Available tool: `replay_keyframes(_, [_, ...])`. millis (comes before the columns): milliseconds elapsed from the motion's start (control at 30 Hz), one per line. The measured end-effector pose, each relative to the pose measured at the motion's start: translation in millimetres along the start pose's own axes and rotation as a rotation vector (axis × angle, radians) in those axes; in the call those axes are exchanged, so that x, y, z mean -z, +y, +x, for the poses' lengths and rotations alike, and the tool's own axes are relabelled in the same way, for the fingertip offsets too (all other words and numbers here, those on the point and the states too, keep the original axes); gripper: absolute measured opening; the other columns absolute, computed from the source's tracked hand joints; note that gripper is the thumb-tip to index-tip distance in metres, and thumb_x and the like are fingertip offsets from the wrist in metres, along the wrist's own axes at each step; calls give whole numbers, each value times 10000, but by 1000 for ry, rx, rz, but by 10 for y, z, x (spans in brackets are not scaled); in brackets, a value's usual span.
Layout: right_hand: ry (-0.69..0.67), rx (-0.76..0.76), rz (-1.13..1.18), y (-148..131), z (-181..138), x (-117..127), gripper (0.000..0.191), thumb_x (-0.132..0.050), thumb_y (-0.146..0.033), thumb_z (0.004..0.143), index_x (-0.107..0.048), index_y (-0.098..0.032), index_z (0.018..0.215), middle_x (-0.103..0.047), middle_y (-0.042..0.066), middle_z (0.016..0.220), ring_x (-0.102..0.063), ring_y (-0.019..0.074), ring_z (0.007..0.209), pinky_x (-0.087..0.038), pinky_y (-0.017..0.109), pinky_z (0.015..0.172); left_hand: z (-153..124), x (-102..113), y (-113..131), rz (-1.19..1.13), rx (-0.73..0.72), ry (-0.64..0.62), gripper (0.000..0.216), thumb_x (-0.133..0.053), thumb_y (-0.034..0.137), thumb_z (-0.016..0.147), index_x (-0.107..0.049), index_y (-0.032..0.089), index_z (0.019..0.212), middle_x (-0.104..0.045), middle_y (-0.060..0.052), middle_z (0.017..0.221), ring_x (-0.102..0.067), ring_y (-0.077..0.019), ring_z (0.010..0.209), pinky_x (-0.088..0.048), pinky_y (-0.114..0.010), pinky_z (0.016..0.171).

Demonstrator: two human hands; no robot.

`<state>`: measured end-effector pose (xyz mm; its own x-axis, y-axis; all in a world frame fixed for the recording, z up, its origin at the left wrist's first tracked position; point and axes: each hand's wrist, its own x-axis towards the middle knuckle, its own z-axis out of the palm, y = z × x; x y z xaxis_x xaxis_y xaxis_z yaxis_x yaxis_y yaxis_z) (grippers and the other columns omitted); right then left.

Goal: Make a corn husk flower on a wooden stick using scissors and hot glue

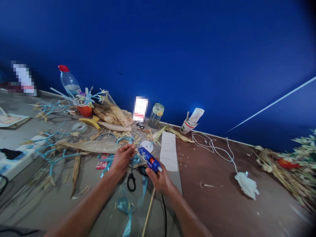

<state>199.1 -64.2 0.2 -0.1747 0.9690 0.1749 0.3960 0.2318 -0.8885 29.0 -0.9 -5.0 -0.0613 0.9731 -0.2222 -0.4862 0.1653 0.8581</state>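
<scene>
Currently I'm clamping the right hand (160, 179) on the glue gun (148, 158), over the desk (209, 204), in from its back edge | left hand (122, 160) is pinching near the gun's tip, fingertips (132, 148) together, on what I cannot tell | jar (155, 117) and cup (187, 126) are lining that edge.

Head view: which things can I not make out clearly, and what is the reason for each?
In the head view:
What the left hand pinches, if anything: too small and blurred.
Handle of the blue glue gun: covered by the right hand.
Lower end of the black cable: cut off by the bottom edge.
Bright rectangle beside the clear jar: content lost in pixelation.
White flowers: cut off by the right edge.
</scene>
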Motion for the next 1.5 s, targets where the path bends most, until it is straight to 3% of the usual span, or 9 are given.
replay_keyframes(500, [-27, 8, 12, 47, 1, 15, 247, -522, -411, 848, -557, -169, 886, -570, 17, 727, -503, 151, 654, -430, 260, 603, -36, -29, 50, 94, -43, 4, 258, -764, 363, 597, -634, 140, 607, -493, 35, 518, -411, -66, 487, -339, -187, 480])
replay_keyframes(933, [-22, 26, -14, 34, 1, 27, 202, -520, -378, 851, -534, -179, 880, -550, 9, 720, -488, 144, 642, -424, 255, 592, -46, -54, 57, -110, 60, -1, 274, -826, 287, 518, -643, 131, 650, -509, 47, 530, -426, -44, 471, -364, -169, 478])
replay_keyframes(1500, [-25, -6, 49, 5, -1, 40, 244, -515, -422, 844, -531, -180, 823, -529, 5, 682, -476, 140, 617, -432, 251, 572, -52, -75, 113, -172, 135, -25, 246, -826, 206, 510, -634, 126, 643, -523, 50, 523, -445, -40, 452, -426, -180, 523])
